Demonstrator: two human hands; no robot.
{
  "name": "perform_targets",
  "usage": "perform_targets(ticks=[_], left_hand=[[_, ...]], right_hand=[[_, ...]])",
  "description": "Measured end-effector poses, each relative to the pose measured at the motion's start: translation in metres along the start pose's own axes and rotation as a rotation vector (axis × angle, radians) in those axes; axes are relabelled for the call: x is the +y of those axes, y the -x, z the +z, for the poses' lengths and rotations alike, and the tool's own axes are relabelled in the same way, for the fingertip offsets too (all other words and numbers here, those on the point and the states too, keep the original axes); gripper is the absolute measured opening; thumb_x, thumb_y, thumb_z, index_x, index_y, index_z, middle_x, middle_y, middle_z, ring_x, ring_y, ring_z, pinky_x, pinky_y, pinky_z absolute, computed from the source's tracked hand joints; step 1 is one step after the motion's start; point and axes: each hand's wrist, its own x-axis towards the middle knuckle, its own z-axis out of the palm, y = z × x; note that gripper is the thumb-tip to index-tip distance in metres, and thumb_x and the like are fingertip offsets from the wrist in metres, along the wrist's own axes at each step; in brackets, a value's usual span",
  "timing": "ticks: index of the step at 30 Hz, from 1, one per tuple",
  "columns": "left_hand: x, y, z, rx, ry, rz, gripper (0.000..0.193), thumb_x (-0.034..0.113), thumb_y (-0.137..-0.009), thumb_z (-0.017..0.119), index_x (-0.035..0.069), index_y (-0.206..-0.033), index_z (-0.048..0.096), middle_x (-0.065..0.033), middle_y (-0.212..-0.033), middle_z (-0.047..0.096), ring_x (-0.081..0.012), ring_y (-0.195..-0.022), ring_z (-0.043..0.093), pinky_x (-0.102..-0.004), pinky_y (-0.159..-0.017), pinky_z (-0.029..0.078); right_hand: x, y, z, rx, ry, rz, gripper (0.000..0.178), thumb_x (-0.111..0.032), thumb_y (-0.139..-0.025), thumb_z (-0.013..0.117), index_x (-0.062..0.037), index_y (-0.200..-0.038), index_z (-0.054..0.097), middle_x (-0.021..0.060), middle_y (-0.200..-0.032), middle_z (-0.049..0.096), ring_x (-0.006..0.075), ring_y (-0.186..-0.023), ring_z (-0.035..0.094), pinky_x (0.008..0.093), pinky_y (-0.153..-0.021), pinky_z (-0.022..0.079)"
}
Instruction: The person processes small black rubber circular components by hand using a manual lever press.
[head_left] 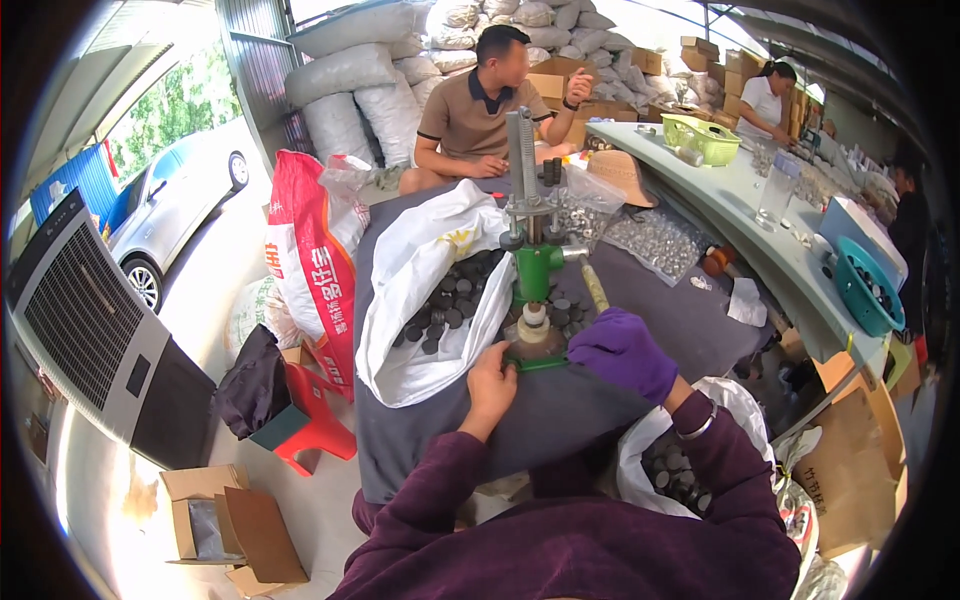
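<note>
Pinching the small round cap (pixel 532 332) (flat, axis vertical) at the upright green press (pixel 533 268) base with my left hand (pixel 491 374); gloved right hand (pixel 622 350) curled around the lever handle (pixel 594 286), slanting away.

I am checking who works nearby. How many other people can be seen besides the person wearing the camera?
3. One person sits across the table behind the green press. A second stands at the long counter, far right. A third is at the right edge, partly cut off. More may be hidden.
</note>
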Motion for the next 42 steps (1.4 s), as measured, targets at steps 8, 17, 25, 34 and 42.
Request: perform_targets(ticks=[8, 17, 25, 34, 42], left_hand=[[-0.008, -0.001, -0.002, 0.055, -0.031, 0.092, 0.039, 0.001, -0.071, 0.065, 0.007, -0.110, 0.060, -0.0131, -0.085, 0.061, -0.0270, -0.070, 0.058, -0.0367, -0.065, 0.048], [0.002, 0.010, 0.001, -0.021, 0.004, -0.018, 0.036, 0.004, -0.075, 0.063, 0.007, -0.110, 0.058, -0.0140, -0.095, 0.063, -0.0315, -0.078, 0.062, -0.0397, -0.070, 0.050], [-0.002, -0.009, 0.007, 0.140, 0.165, 0.020, 0.032, 0.005, -0.079, 0.061, 0.005, -0.111, 0.059, -0.0137, -0.083, 0.064, -0.0282, -0.069, 0.063, -0.0363, -0.065, 0.050], [-0.077, -0.111, -0.051, 0.206, -0.017, -0.321, 0.033, 0.009, -0.075, 0.056, -0.002, -0.106, 0.059, -0.0234, -0.085, 0.065, -0.0388, -0.079, 0.064, -0.0434, -0.073, 0.051], [-0.031, -0.022, -0.005, 0.139, 0.001, -0.010, 0.028, 0.003, -0.075, 0.056, 0.007, -0.102, 0.060, -0.0181, -0.088, 0.064, -0.0363, -0.080, 0.063, -0.0459, -0.068, 0.050]], right_hand=[[-0.003, -0.001, 0.005, 0.009, -0.009, 0.030, 0.007, -0.014, -0.073, 0.072, -0.0069, -0.075, 0.069, 0.0071, -0.071, 0.067, 0.0243, -0.064, 0.062, 0.0341, -0.067, 0.047], [-0.009, 0.010, -0.004, -0.003, -0.007, 0.059, 0.009, -0.014, -0.073, 0.072, -0.0065, -0.076, 0.069, 0.0080, -0.071, 0.066, 0.0253, -0.064, 0.061, 0.0355, -0.066, 0.047], [-0.002, -0.006, -0.008, -0.022, -0.010, 0.067, 0.007, -0.008, -0.072, 0.070, -0.0046, -0.078, 0.070, 0.0098, -0.070, 0.064, 0.0255, -0.065, 0.060, 0.0354, -0.063, 0.047], [-0.012, -0.009, 0.016, -0.086, 0.024, 0.160, 0.007, -0.009, -0.072, 0.071, -0.0075, -0.079, 0.071, 0.0082, -0.073, 0.066, 0.0261, -0.071, 0.061, 0.0356, -0.065, 0.047], [-0.019, 0.001, -0.001, -0.139, 0.032, 0.297, 0.009, -0.005, -0.070, 0.070, -0.0062, -0.080, 0.071, 0.0097, -0.071, 0.064, 0.0257, -0.068, 0.061, 0.0351, -0.065, 0.047]])
